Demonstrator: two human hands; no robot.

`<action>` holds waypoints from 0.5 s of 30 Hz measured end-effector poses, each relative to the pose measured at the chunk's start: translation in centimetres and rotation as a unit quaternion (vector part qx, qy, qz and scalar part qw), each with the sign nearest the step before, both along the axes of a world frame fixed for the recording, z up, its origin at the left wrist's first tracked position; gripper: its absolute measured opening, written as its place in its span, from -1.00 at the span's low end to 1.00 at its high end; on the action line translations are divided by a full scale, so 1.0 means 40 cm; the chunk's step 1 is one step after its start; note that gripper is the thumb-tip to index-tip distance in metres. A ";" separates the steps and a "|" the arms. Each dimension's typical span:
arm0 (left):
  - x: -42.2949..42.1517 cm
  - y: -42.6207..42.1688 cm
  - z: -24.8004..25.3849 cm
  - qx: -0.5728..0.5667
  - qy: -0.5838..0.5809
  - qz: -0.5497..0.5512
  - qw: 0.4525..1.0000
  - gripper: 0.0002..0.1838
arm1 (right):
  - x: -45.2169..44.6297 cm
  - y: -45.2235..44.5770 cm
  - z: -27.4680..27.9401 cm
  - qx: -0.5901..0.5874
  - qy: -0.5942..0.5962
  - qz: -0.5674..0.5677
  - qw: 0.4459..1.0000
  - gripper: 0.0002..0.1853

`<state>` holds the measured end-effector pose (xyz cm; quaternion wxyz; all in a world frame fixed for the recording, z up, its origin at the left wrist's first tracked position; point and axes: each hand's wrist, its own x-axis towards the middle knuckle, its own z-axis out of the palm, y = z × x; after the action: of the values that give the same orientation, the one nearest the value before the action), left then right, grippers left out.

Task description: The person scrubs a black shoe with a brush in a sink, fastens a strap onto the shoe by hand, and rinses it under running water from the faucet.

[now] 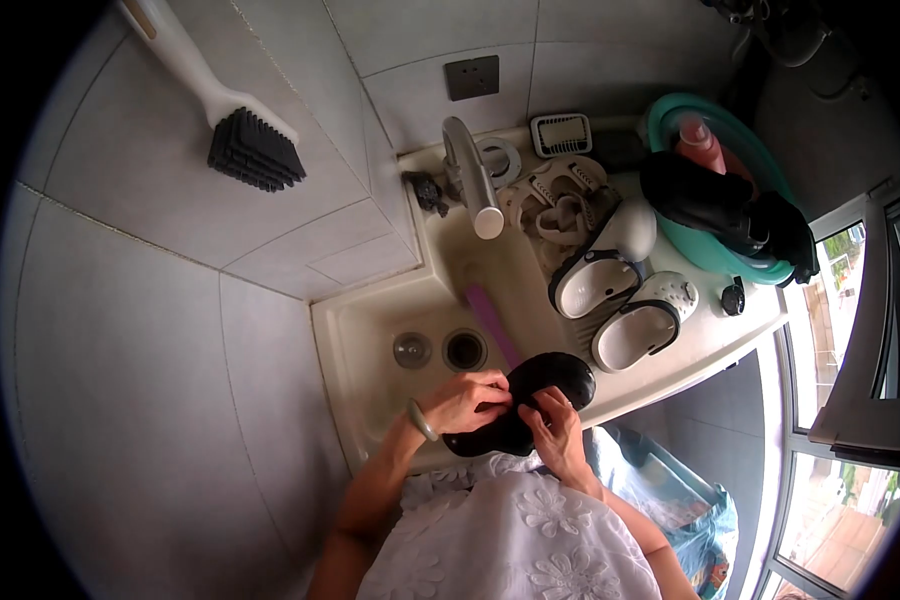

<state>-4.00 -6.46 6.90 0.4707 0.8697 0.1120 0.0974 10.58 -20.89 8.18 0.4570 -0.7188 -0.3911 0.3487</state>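
Observation:
A glossy black shoe (560,378) with a rounded end is held over the front rim of the sink (365,400), close to my body. My left hand (467,402), with a pale bangle at the wrist, is closed on its middle part. From the other side my right hand (555,428) grips the same shoe with bent fingers. What the fingertips pinch is hidden. Beyond the shoe a long purple strip or handle (490,318) lies in the basin. Two white clogs (638,335) with dark trim rest on the ridged board to the right.
Beige sandals (560,200) lie behind the clogs, near the faucet (470,175). A teal basin (670,120) at the back right holds a pink bottle (700,145) and dark items. A soap dish (561,135) stands by the wall. A brush (255,145) hangs at upper left.

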 end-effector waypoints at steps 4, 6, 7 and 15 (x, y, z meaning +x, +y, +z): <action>0.015 0.013 -0.006 0.011 0.010 -0.018 1.000 -0.86 | 0.000 0.001 0.005 -0.018 -0.010 0.007 1.000 -0.81; 0.030 0.021 -0.010 -0.009 0.062 -0.047 0.997 -0.86 | 0.000 0.001 -0.003 -0.011 -0.029 0.015 0.999 -0.81; 0.038 0.025 -0.013 -0.009 0.061 -0.046 0.997 -0.86 | 0.000 0.002 -0.006 -0.004 -0.049 0.023 0.999 -0.81; 0.076 0.044 -0.010 -0.020 0.081 -0.087 0.993 -0.80 | 0.007 0.006 0.008 0.018 -0.073 0.064 0.995 -0.85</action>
<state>-0.95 -4.69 6.51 0.4841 0.8715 0.0760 -0.0172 10.87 -20.66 8.50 0.4168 -0.7076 -0.4743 0.3171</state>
